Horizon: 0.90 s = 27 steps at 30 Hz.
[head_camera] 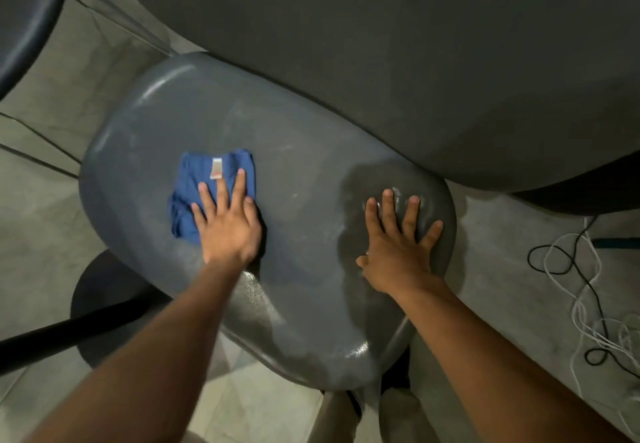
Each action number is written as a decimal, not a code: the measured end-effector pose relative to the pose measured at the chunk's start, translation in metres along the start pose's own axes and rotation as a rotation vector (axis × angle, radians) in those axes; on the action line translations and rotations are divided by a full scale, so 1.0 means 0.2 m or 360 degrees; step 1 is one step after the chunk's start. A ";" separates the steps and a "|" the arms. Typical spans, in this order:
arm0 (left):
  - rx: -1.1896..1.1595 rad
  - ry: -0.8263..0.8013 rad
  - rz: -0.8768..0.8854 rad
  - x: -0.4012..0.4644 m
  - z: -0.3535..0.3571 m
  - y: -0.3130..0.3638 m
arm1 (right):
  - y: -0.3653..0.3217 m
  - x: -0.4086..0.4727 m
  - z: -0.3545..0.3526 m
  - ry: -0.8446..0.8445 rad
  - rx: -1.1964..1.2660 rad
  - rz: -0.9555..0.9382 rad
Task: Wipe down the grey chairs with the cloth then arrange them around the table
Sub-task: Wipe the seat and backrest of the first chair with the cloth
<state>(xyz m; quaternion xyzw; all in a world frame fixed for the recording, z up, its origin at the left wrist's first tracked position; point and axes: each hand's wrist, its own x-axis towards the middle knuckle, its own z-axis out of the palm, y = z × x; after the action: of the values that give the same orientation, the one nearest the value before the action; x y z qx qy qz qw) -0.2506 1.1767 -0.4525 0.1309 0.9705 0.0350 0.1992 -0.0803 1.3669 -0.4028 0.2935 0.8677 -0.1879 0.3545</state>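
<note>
A grey plastic chair (294,151) fills the middle of the view, its smooth glossy surface facing up at me. A crumpled blue cloth (194,179) with a small white label lies on its left half. My left hand (228,224) presses flat on the cloth with straight, spread fingers. My right hand (398,245) lies flat on the chair's right end, fingers spread and straight, holding nothing. The grey table (415,44) reaches across the top, close behind the chair.
A dark rounded edge (24,27) shows at the top left. A black round base and a black bar (100,318) lie at the lower left. Black and white cables (588,290) tangle on the tiled floor at the right.
</note>
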 end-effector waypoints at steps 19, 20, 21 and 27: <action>-0.0040 -0.0096 0.0284 -0.27 0.16 0.41 | 0.35 -0.27 0.23 0.0602 0.1071 -0.0076; -0.0032 -0.0115 0.0388 -0.25 0.16 0.52 | 0.34 -0.27 0.23 0.0622 0.1105 -0.0065; -0.0015 -0.0123 0.0504 -0.25 0.17 0.63 | 0.33 -0.26 0.24 0.0639 0.1129 -0.0053; -0.0112 -0.0228 0.1194 -0.61 0.21 0.76 | 0.34 -0.25 0.25 0.0663 0.1250 0.0009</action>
<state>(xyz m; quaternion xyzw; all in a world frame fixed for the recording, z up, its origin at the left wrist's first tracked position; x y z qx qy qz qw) -0.0892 1.2917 -0.4268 0.4722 0.8370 0.1294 0.2443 0.0176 1.3733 -0.4083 0.4399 0.7826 -0.4391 0.0343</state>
